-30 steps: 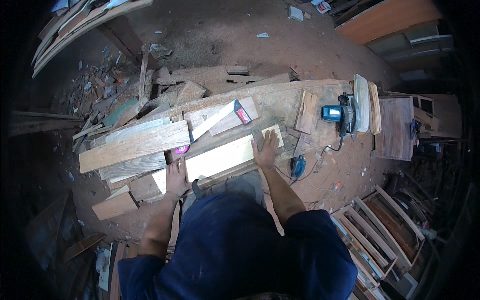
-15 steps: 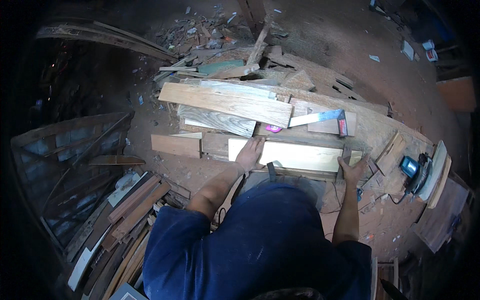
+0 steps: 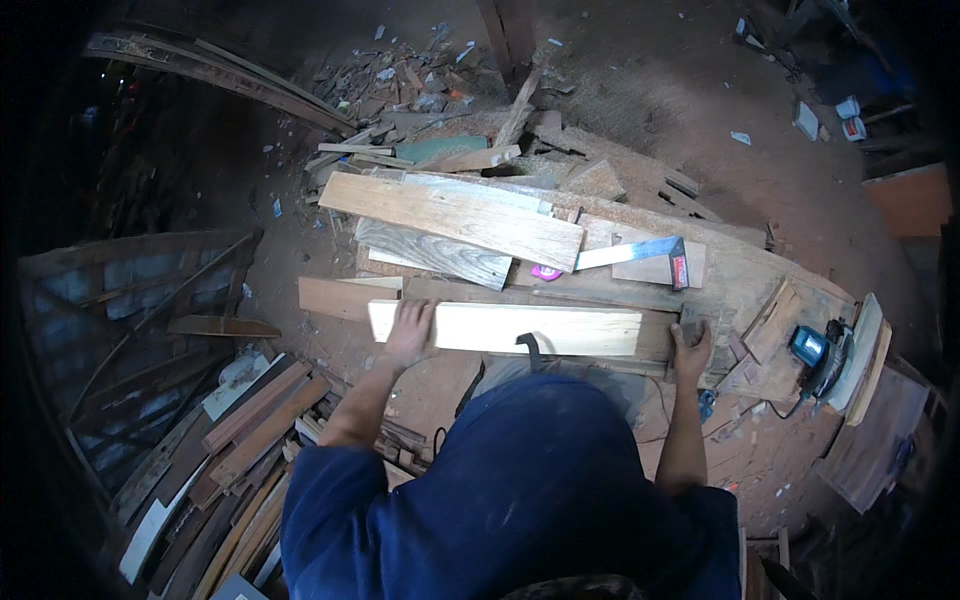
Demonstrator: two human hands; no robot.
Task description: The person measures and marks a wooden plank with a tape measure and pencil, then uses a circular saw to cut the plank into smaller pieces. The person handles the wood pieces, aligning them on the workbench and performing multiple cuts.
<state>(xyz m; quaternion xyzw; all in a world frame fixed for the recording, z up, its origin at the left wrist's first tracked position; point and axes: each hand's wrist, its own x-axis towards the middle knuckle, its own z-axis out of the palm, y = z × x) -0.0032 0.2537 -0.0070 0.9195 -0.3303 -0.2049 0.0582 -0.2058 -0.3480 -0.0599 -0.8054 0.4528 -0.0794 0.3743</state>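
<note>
A long pale wooden board (image 3: 520, 328) lies along the near edge of the workbench, in front of my body. My left hand (image 3: 410, 332) grips it near its left end, fingers over the top. Past the board's right end, my right hand (image 3: 690, 352) is closed around a small dark wood piece (image 3: 688, 322), thumb and fingers on either side; its lower part is hidden. Beyond the board lie a try square (image 3: 630, 252) with a shiny blade and red-marked stock, and a pink tape measure (image 3: 546, 272).
Several loose boards (image 3: 450, 218) lie on the far side of the bench (image 3: 740, 245). A teal power tool (image 3: 808, 345) with a cord sits at the right end. Stacked timber (image 3: 255, 425) fills the floor at left, and offcuts (image 3: 430, 90) litter the far floor.
The pale board has slid to the left with my left hand on it. Its right end is now left of my right hand, which has shifted only slightly.
</note>
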